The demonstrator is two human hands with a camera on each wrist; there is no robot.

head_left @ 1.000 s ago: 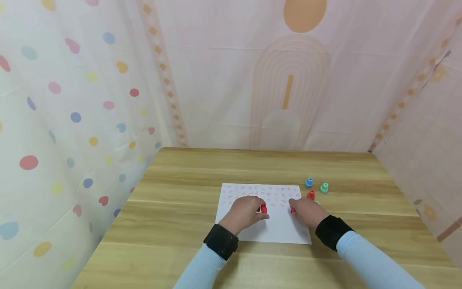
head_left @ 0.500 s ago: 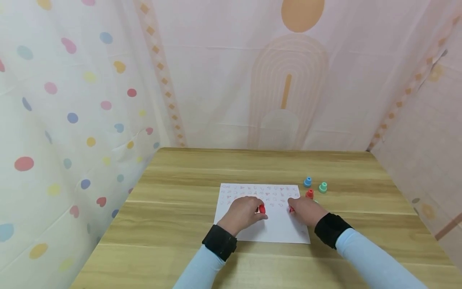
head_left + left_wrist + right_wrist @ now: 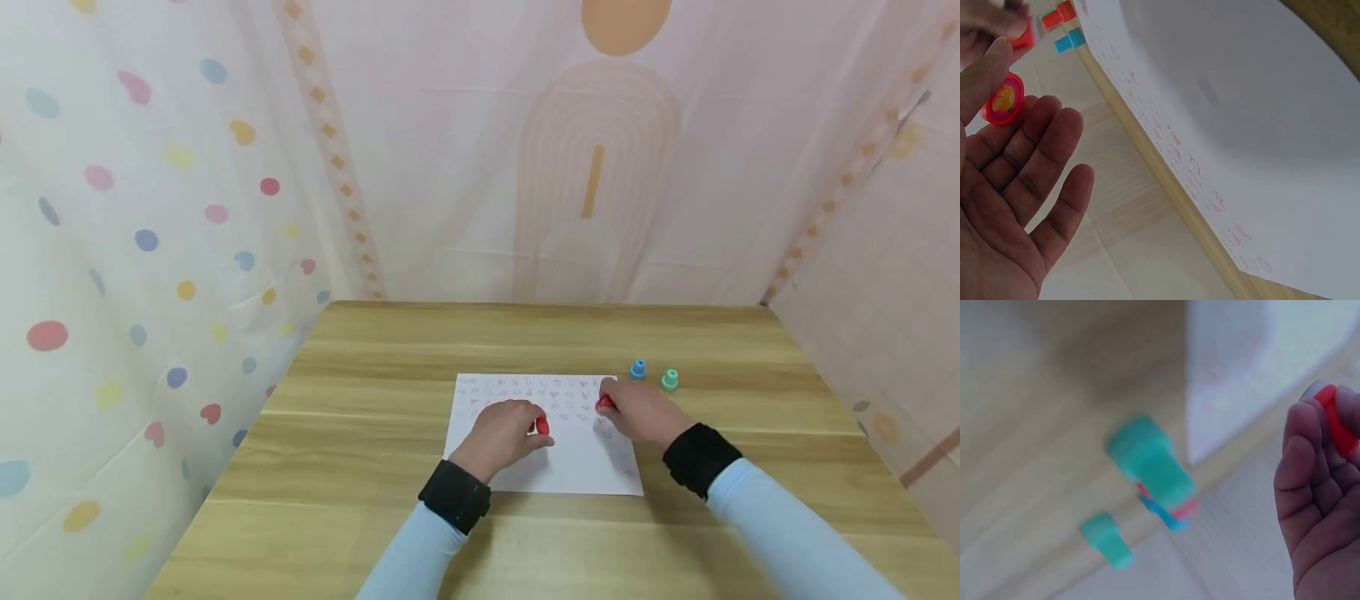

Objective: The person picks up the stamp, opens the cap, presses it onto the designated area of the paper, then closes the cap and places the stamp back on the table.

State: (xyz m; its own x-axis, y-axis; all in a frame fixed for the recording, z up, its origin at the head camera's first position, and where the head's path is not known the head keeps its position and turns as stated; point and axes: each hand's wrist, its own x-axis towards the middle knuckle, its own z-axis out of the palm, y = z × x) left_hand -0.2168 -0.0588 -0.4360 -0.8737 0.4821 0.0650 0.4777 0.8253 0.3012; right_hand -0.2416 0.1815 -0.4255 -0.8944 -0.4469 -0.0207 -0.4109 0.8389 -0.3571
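Observation:
My left hand (image 3: 501,437) hovers above the left-middle of a white paper sheet (image 3: 577,471) and pinches a red round cap (image 3: 1006,100) with a fruit picture on its face. The other fingers of that hand are loosely spread. My right hand (image 3: 648,414) holds a small red toy stamp (image 3: 1335,419) between thumb and fingers, over the sheet's right edge. A pale end of that stamp shows in the right wrist view. Rows of small reddish printed marks (image 3: 1175,150) run across the far half of the sheet.
Behind the right hand stand a blue stamp (image 3: 637,369) and a green stamp (image 3: 670,380) on the wooden table (image 3: 360,400). Another green stamp (image 3: 1147,456) and a red stamp (image 3: 1058,15) show only in the wrist views. Patterned curtains (image 3: 450,167) enclose the table.
My right hand, with the red stamp, has moved away from me and up off the sheet, now covering the loose red stamp. The left hand stays about where it was.

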